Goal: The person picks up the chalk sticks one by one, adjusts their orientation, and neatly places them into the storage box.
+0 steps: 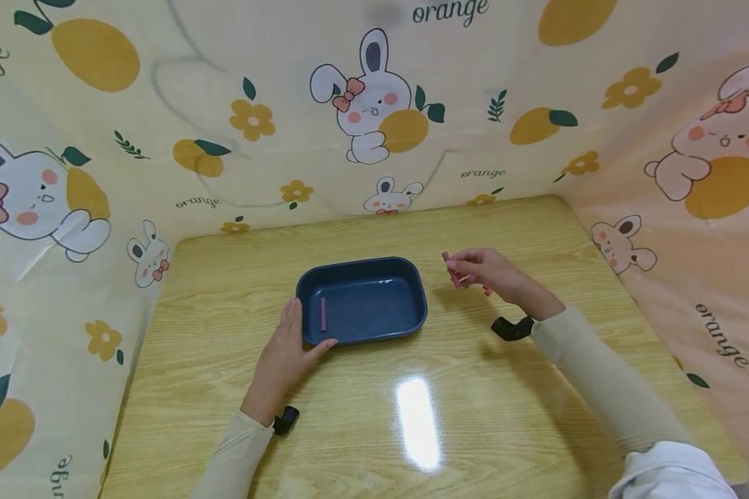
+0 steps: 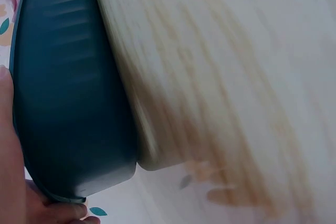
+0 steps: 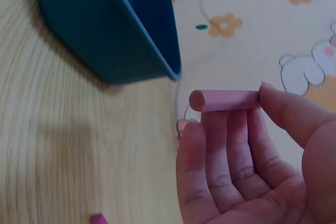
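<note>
A dark blue rectangular tray (image 1: 374, 310) stands on the table, with a purple chalk stick (image 1: 323, 315) lying inside near its left end. My left hand (image 1: 285, 350) rests against the tray's left end, fingers along the side and thumb at the near edge. To the right of the tray, above the table, my right hand (image 1: 492, 273) pinches a pink chalk stick (image 3: 231, 100) between thumb and fingertips. Beneath that hand a small reddish piece (image 1: 488, 290) shows, mostly hidden; in the right wrist view a magenta tip (image 3: 98, 219) appears at the bottom edge.
The wood-grain table (image 1: 374, 416) carries a bright light reflection in front of the tray. Patterned cloth (image 1: 274, 62) with rabbits and oranges hangs behind and at both sides. A black strap-like device (image 1: 512, 328) sits at the right wrist, another (image 1: 286, 421) at the left.
</note>
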Demonstrator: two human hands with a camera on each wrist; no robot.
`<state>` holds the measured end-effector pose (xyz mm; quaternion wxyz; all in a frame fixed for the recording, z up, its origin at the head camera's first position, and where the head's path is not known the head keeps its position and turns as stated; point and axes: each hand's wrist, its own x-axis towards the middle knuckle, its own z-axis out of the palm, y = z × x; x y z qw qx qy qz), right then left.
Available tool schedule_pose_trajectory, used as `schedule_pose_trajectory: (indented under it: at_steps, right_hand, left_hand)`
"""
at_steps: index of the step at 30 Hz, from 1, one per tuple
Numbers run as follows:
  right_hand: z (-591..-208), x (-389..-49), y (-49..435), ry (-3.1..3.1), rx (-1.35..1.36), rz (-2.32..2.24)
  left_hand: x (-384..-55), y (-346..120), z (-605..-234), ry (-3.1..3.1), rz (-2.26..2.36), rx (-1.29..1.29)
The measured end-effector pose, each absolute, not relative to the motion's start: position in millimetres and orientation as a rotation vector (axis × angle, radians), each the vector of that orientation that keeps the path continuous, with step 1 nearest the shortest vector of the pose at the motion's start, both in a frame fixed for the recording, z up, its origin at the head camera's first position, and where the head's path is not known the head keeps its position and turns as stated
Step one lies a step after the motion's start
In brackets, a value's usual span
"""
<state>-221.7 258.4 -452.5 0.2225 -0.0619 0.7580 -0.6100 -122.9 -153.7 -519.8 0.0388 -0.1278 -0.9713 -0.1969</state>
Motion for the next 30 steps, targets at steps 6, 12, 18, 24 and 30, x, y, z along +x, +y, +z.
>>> schedule_pose_trajectory:
  at_steps: [6,12,18,24,30]
  right_hand:
    - [-452.1,-219.3,243.0,2.090,-0.146,-1.700]
    - [-448.6,-216.4,227.5,2.001,-0.152,-1.768]
    - [-447.7,-213.7,214.2,1.951,-0.138,-1.810]
    - [-449.0,-210.6,204.9,1.933,-0.151,-1.813]
    - [-448.9,-208.1,194.6,1.922,-0.134,-1.797]
  left_hand:
    - [-124.7,-153.9,-520.5,-2.975,-0.621,-0.401]
    - [-125.6,-154.4,-520.6,-2.983,-0.619,-0.391]
    - [-126.0,-154.3,-519.8,-2.978,-0.615,-0.392]
    - [-125.5,-153.9,-520.7,-2.973,-0.605,-0.390]
    - [-125.6,-154.6,-522.8,-2.977,-0.603,-0.399]
